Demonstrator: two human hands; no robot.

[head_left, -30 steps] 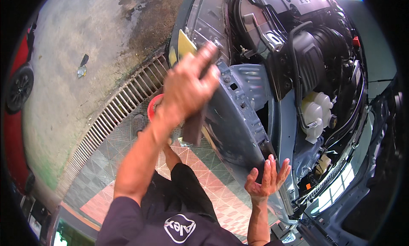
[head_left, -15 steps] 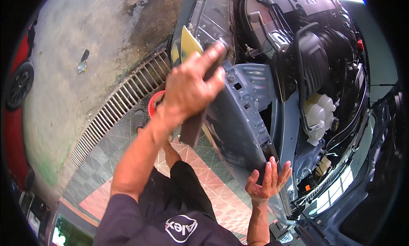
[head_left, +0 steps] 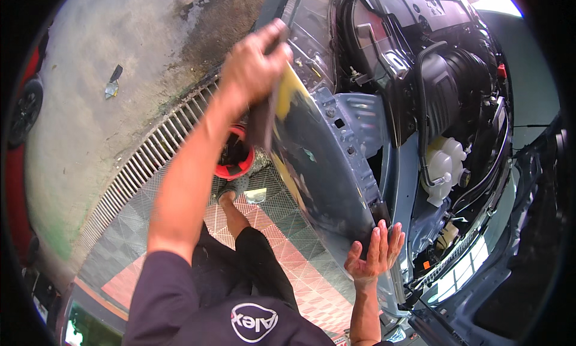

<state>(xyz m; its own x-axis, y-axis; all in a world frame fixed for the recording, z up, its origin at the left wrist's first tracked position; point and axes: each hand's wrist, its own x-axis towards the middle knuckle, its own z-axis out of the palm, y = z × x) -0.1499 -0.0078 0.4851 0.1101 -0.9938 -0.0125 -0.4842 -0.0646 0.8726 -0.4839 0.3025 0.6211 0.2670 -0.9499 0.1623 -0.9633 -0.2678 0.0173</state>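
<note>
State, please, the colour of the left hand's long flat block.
The long flat block is dark brown, seen best in the head view.

Fender (head_left: 327, 172) between bucket (head_left: 240, 170) and engine bay (head_left: 397, 178), grating (head_left: 159, 151) left of bucket; reservoir (head_left: 443, 160) in engine bay

Red car (head_left: 15, 190) at far left, small scrap (head_left: 112, 89) on stained concrete (head_left: 138, 52), slatted drain grate (head_left: 149, 155) alongside.

The smooth grey metal fender (head_left: 330, 166) is gleaming faintly, matt yellow patches (head_left: 290, 89) showing along its edge; the white reservoir (head_left: 443, 163) is looking like translucent plastic.
</note>
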